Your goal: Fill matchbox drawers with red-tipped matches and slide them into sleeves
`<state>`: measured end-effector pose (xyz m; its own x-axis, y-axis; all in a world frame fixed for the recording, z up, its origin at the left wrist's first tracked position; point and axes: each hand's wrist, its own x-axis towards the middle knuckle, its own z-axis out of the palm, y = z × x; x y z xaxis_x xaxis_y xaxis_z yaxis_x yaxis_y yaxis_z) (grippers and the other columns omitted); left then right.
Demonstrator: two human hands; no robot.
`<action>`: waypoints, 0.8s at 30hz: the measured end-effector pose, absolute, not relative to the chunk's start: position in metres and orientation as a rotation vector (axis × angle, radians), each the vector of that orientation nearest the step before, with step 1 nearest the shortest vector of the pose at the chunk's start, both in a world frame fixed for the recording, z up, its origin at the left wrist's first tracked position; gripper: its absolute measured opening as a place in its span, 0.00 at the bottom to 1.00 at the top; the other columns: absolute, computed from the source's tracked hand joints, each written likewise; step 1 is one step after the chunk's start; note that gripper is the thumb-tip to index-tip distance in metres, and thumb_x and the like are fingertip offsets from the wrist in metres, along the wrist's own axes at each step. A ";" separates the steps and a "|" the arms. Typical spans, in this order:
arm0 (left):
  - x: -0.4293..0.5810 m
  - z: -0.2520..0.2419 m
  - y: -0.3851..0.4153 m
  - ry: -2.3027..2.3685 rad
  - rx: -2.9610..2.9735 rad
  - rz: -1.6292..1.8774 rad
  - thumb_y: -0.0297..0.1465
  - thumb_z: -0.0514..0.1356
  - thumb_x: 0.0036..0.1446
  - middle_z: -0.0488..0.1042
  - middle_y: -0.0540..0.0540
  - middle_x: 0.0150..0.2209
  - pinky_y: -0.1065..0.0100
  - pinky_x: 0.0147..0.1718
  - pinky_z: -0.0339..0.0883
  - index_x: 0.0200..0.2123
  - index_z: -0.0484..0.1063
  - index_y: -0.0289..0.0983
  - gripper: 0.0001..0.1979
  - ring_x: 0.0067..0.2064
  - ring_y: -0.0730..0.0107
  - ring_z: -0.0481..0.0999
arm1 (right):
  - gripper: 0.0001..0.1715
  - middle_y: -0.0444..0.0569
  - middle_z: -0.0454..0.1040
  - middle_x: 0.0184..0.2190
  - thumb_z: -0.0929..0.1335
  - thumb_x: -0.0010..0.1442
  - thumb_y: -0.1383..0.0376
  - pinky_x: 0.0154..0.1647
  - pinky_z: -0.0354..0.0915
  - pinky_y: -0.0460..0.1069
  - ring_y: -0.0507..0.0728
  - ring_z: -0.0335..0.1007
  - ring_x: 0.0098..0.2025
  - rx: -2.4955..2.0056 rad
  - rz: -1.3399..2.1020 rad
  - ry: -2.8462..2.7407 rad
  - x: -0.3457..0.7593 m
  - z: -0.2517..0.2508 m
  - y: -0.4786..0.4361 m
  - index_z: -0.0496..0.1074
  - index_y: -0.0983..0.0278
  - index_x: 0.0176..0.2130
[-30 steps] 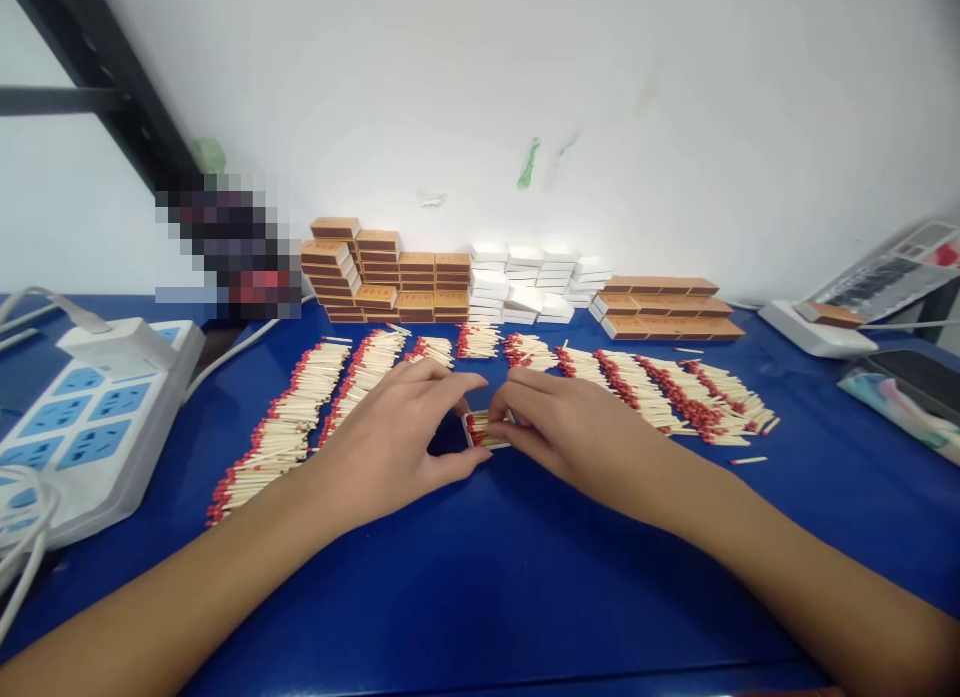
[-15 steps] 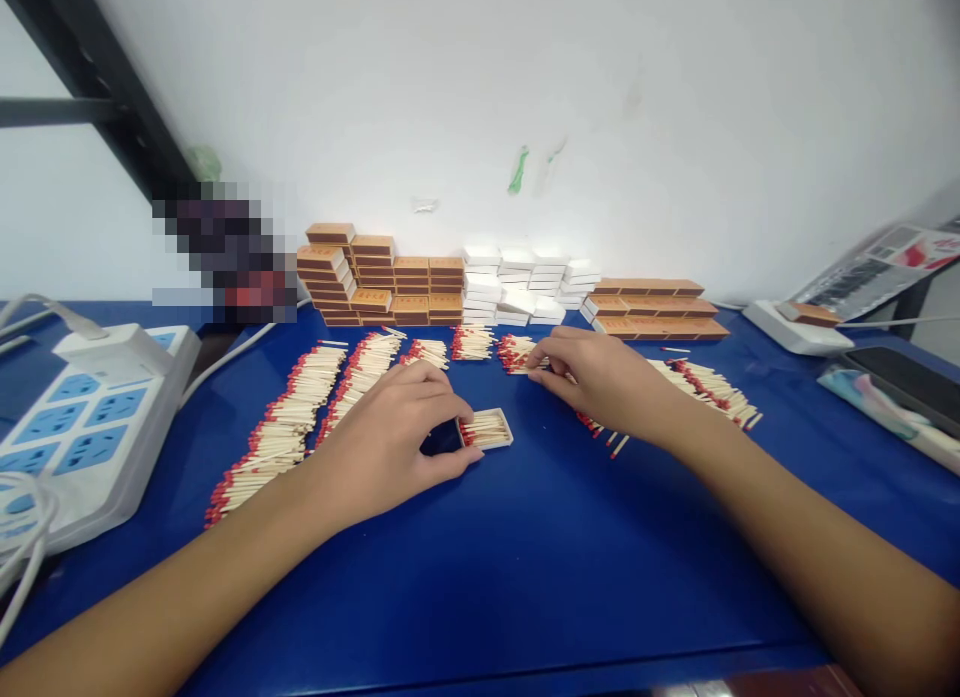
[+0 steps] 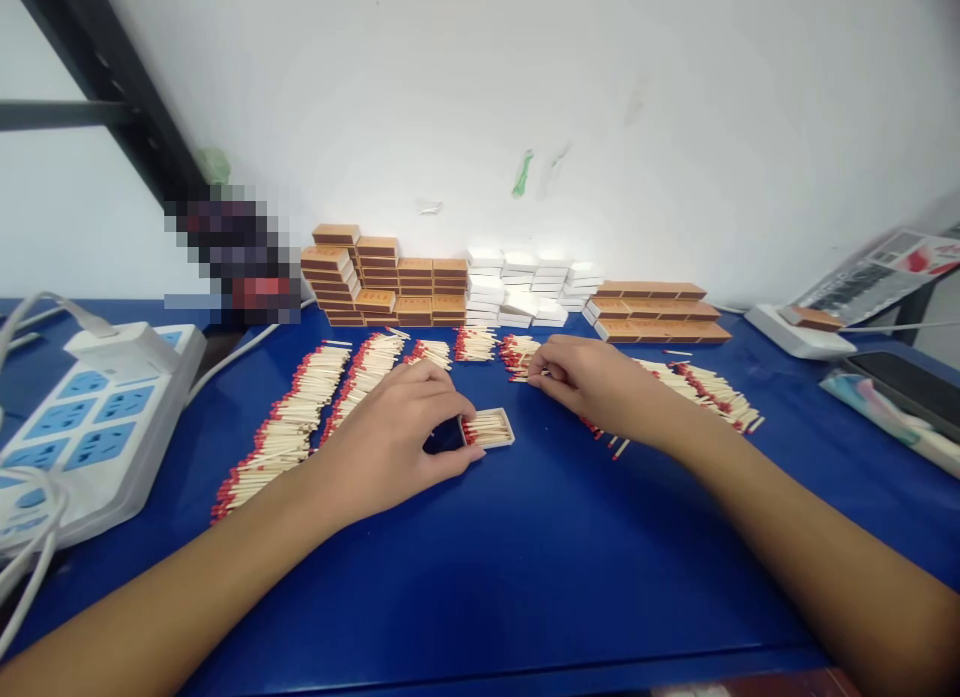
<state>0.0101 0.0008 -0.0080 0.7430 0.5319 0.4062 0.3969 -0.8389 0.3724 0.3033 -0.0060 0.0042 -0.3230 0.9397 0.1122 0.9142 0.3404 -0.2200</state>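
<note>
A white matchbox tray (image 3: 504,439) with red-tipped matches (image 3: 487,429) inside lies on the blue table. Thumb and fingers of my left hand (image 3: 409,432) grip its left end. To the upper right, my right hand (image 3: 581,377) is closed in a pinch at the edge of a small match pile (image 3: 517,353). One match (image 3: 519,379) reaches from its fingertips; whether more are pinched there is hidden. Long rows of matches (image 3: 289,422) spread to the left, partly behind my left hand. More matches (image 3: 712,392) lie beyond my right forearm.
Orange-brown matchboxes (image 3: 375,275) stand stacked against the wall, beside stacked white trays (image 3: 517,277). Further matchboxes (image 3: 656,312) are lined up right of those. A power strip (image 3: 112,427) with cables takes the left side; a dark phone (image 3: 915,382) lies far right.
My right hand has shifted very slightly down, with a match now showing apart at the pile's near edge. My left hand keeps its grip on the tray. The view has moved slightly.
</note>
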 end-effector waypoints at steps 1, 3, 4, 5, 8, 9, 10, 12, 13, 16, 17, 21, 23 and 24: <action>0.010 -0.009 0.001 0.733 2.688 0.746 0.36 0.72 0.65 0.80 0.44 0.43 0.56 0.50 0.74 0.45 0.82 0.38 0.10 0.49 0.58 0.78 | 0.09 0.52 0.76 0.37 0.65 0.71 0.67 0.38 0.62 0.51 0.58 0.70 0.35 -1.679 0.171 -2.391 0.303 0.004 -0.006 0.75 0.62 0.39; 0.009 -0.011 0.001 0.735 2.700 0.756 0.37 0.72 0.65 0.81 0.43 0.44 0.55 0.52 0.74 0.48 0.81 0.38 0.12 0.52 0.57 0.78 | 0.09 0.52 0.76 0.37 0.65 0.71 0.66 0.38 0.62 0.51 0.58 0.70 0.36 -1.659 0.171 -2.409 0.303 0.005 -0.008 0.74 0.62 0.40; 0.009 -0.011 0.001 0.746 2.703 0.747 0.37 0.72 0.65 0.81 0.43 0.45 0.54 0.54 0.74 0.48 0.81 0.39 0.12 0.53 0.56 0.78 | 0.09 0.52 0.76 0.37 0.65 0.72 0.66 0.38 0.62 0.51 0.59 0.70 0.36 -1.641 0.171 -2.414 0.302 0.006 -0.009 0.74 0.62 0.40; 0.009 -0.011 0.001 0.751 2.702 0.748 0.37 0.71 0.65 0.81 0.43 0.46 0.54 0.55 0.74 0.49 0.80 0.39 0.13 0.53 0.56 0.78 | 0.09 0.52 0.76 0.37 0.65 0.72 0.65 0.38 0.62 0.51 0.58 0.70 0.36 -1.617 0.174 -2.416 0.301 0.007 -0.011 0.73 0.62 0.40; 0.010 -0.009 -0.001 0.794 2.681 0.726 0.38 0.71 0.65 0.80 0.43 0.47 0.53 0.55 0.74 0.51 0.79 0.40 0.15 0.52 0.56 0.79 | 0.09 0.51 0.77 0.38 0.64 0.74 0.65 0.37 0.61 0.51 0.58 0.70 0.36 -1.515 0.189 -2.407 0.293 0.011 -0.021 0.71 0.61 0.39; 0.011 -0.008 -0.002 0.814 2.668 0.709 0.38 0.71 0.65 0.80 0.44 0.48 0.53 0.55 0.74 0.52 0.78 0.40 0.16 0.52 0.56 0.79 | 0.09 0.51 0.77 0.39 0.64 0.74 0.65 0.37 0.61 0.51 0.58 0.71 0.36 -1.476 0.197 -2.410 0.289 0.012 -0.025 0.71 0.60 0.39; 0.011 -0.006 -0.002 0.832 2.654 0.690 0.38 0.71 0.64 0.80 0.44 0.48 0.53 0.55 0.74 0.54 0.77 0.41 0.17 0.52 0.55 0.79 | 0.09 0.51 0.78 0.39 0.64 0.74 0.65 0.37 0.61 0.51 0.58 0.72 0.37 -1.439 0.203 -2.417 0.284 0.013 -0.029 0.71 0.60 0.40; 0.012 -0.005 -0.003 0.857 2.635 0.666 0.37 0.72 0.64 0.81 0.45 0.48 0.52 0.55 0.74 0.56 0.74 0.42 0.20 0.54 0.54 0.79 | 0.08 0.51 0.79 0.41 0.65 0.75 0.65 0.38 0.62 0.52 0.58 0.73 0.38 -1.389 0.208 -2.440 0.273 0.012 -0.036 0.72 0.60 0.41; 0.012 -0.004 -0.004 0.857 2.634 0.663 0.37 0.72 0.63 0.81 0.45 0.49 0.52 0.56 0.74 0.58 0.73 0.43 0.22 0.54 0.53 0.79 | 0.08 0.51 0.79 0.41 0.65 0.75 0.65 0.38 0.62 0.52 0.58 0.73 0.38 -1.379 0.204 -2.453 0.268 0.011 -0.039 0.73 0.60 0.42; 0.012 -0.005 -0.003 0.841 2.647 0.690 0.37 0.72 0.63 0.81 0.46 0.48 0.52 0.56 0.73 0.59 0.71 0.44 0.24 0.55 0.53 0.79 | 0.08 0.52 0.80 0.41 0.66 0.75 0.65 0.37 0.62 0.52 0.58 0.74 0.37 -1.365 0.196 -2.483 0.256 0.008 -0.044 0.74 0.61 0.42; 0.012 -0.005 -0.003 0.840 2.650 0.693 0.37 0.72 0.64 0.81 0.46 0.48 0.52 0.56 0.73 0.59 0.71 0.44 0.24 0.55 0.53 0.79 | 0.08 0.51 0.80 0.40 0.66 0.75 0.66 0.36 0.62 0.51 0.57 0.74 0.36 -1.352 0.207 -2.482 0.255 0.007 -0.044 0.75 0.61 0.42; 0.011 -0.007 -0.003 0.849 2.662 0.673 0.39 0.72 0.64 0.81 0.46 0.48 0.52 0.56 0.73 0.60 0.71 0.43 0.24 0.55 0.53 0.78 | 0.09 0.48 0.78 0.35 0.67 0.75 0.65 0.35 0.61 0.50 0.56 0.71 0.34 -1.310 0.212 -2.372 0.264 0.013 -0.039 0.77 0.61 0.42; 0.011 -0.008 -0.003 0.833 2.670 0.689 0.39 0.71 0.65 0.81 0.45 0.47 0.52 0.55 0.73 0.58 0.74 0.42 0.21 0.54 0.54 0.79 | 0.10 0.48 0.77 0.34 0.67 0.75 0.64 0.36 0.60 0.51 0.56 0.71 0.34 -1.353 0.124 -2.287 0.276 0.019 -0.032 0.77 0.61 0.41; 0.010 -0.009 -0.002 0.816 2.677 0.712 0.38 0.71 0.65 0.81 0.45 0.47 0.53 0.54 0.74 0.56 0.76 0.42 0.18 0.53 0.55 0.79 | 0.11 0.49 0.77 0.34 0.67 0.74 0.63 0.36 0.60 0.51 0.57 0.71 0.34 -1.396 0.074 -2.257 0.283 0.021 -0.028 0.77 0.61 0.40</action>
<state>0.0102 -0.0022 -0.0089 0.7231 0.5776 0.3788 0.4538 -0.8107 0.3700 0.2834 -0.0283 0.0207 -0.3632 0.8550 0.3701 0.8289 0.4780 -0.2908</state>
